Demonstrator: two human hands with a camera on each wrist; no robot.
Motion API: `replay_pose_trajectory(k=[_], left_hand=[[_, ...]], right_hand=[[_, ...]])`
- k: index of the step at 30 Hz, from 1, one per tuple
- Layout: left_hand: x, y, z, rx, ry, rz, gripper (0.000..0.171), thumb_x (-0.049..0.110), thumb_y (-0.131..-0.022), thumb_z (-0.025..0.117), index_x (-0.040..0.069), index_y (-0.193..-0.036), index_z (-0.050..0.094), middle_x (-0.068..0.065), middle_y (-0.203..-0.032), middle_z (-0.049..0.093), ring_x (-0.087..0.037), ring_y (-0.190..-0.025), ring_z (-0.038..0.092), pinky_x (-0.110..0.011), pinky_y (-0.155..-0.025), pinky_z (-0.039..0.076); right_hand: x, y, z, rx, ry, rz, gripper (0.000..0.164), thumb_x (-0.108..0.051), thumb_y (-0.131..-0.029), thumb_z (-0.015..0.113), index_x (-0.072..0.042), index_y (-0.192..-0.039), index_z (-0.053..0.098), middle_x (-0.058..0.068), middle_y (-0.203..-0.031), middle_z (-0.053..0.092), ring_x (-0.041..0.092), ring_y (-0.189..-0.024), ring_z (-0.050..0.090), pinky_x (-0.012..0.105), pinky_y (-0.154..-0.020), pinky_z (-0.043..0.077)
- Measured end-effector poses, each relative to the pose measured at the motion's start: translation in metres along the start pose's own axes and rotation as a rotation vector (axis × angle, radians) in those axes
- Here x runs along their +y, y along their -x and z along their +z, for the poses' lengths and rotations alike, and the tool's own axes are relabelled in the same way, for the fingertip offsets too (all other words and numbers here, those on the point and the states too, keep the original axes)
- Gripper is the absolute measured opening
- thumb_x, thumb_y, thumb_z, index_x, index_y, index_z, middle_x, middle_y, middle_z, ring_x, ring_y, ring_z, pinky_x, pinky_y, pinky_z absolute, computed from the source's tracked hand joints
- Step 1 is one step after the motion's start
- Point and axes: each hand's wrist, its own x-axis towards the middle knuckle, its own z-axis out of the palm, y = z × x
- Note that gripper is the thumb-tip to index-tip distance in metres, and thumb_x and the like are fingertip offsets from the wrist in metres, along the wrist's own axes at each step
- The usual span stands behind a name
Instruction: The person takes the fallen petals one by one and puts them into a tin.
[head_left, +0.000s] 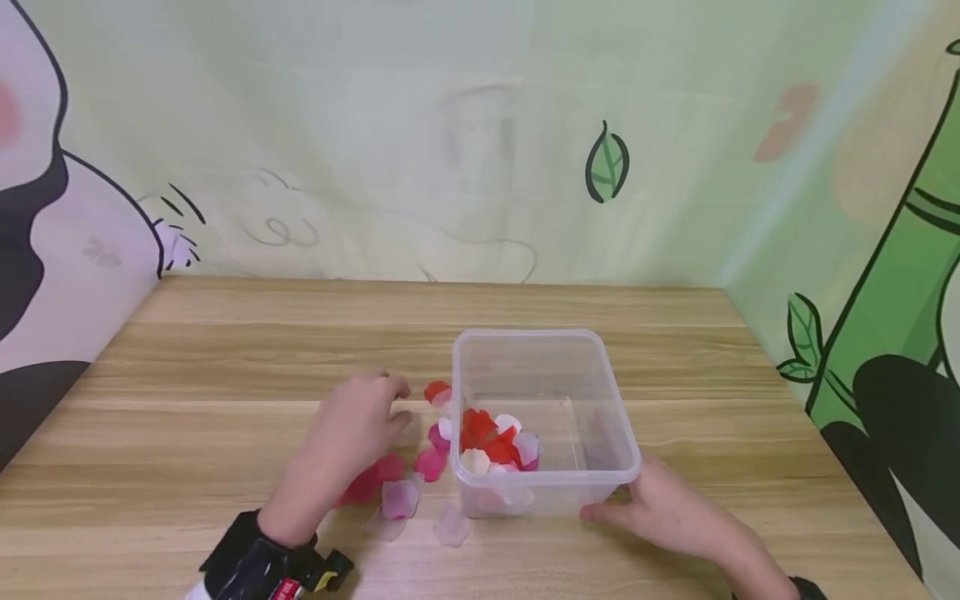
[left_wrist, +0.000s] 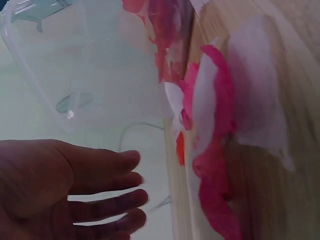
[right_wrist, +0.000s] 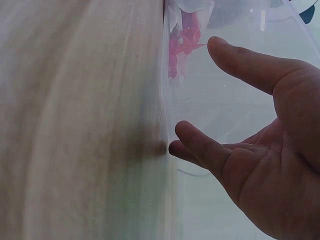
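A clear plastic box [head_left: 551,478] stands on the table, with red, white and pink petals [head_left: 501,448] inside at its left. More petals lie outside along its left side, among them a pink petal [head_left: 431,464] and a pale purple one [head_left: 400,498]. My left hand [head_left: 352,421] is over the table left of the box, fingers relaxed and apart with nothing between them. In the left wrist view, pink petals [left_wrist: 220,95] lie beyond its fingertips. My right hand [head_left: 667,508] is at the box's near right corner; its thumb lies along the front wall, its other fingers spread and partly hidden behind the box.
The wooden table [head_left: 300,325] meets a pale green printed backdrop [head_left: 360,167] at the rear. Cartoon panels flank it on both sides. A black wrist strap [head_left: 258,558] with a small device sits on the left wrist.
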Motion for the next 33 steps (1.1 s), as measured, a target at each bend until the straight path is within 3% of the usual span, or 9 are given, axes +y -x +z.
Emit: replay_pose_trajectory(k=[3,7,15,23,33], left_hand=[[-0.004,-0.001,0.004,-0.075,-0.023,-0.018,0.025,0.009,-0.086,0.081,-0.001,-0.107,0.073,-0.015,-0.102,0.070,-0.036,-0.096,0.067,-0.050,-0.085,0.056],[-0.007,-0.002,0.008,-0.109,-0.037,-0.027,0.023,0.009,-0.086,0.080,0.000,-0.105,0.073,-0.015,-0.102,0.069,-0.035,-0.096,0.067,-0.050,-0.085,0.056],[-0.009,-0.002,0.013,-0.202,-0.041,-0.055,0.012,0.006,-0.088,0.077,0.003,-0.098,0.074,-0.009,-0.090,0.069,-0.025,-0.080,0.063,-0.044,-0.079,0.057],[-0.011,-0.002,0.016,-0.209,-0.042,-0.061,0.008,0.004,-0.088,0.079,0.006,-0.092,0.072,-0.006,-0.081,0.064,-0.022,-0.072,0.057,-0.039,-0.072,0.055],[-0.013,-0.004,0.015,-0.158,-0.023,-0.023,0.005,0.004,-0.088,0.079,0.007,-0.087,0.075,-0.004,-0.079,0.067,-0.020,-0.071,0.059,-0.039,-0.071,0.056]], right_hand=[[0.000,0.000,0.000,0.002,0.007,0.000,0.089,-0.021,-0.086,0.085,-0.004,-0.155,0.031,0.003,-0.126,0.065,0.016,-0.113,0.063,0.040,-0.098,0.052],[0.000,0.000,0.000,0.007,0.021,0.000,0.090,-0.021,-0.086,0.085,-0.003,-0.155,0.031,0.003,-0.127,0.066,0.017,-0.115,0.063,0.042,-0.099,0.051],[0.000,0.000,0.000,0.004,0.009,0.004,0.091,-0.023,-0.086,0.085,-0.004,-0.156,0.030,0.004,-0.128,0.064,0.019,-0.116,0.063,0.043,-0.100,0.051],[0.000,0.000,0.000,0.004,-0.005,0.007,0.091,-0.020,-0.085,0.086,-0.003,-0.155,0.030,0.004,-0.128,0.064,0.019,-0.115,0.063,0.040,-0.098,0.052],[-0.001,0.000,0.000,0.007,0.009,0.011,0.090,-0.019,-0.085,0.086,-0.003,-0.154,0.031,0.005,-0.127,0.064,0.017,-0.114,0.062,0.040,-0.098,0.052]])
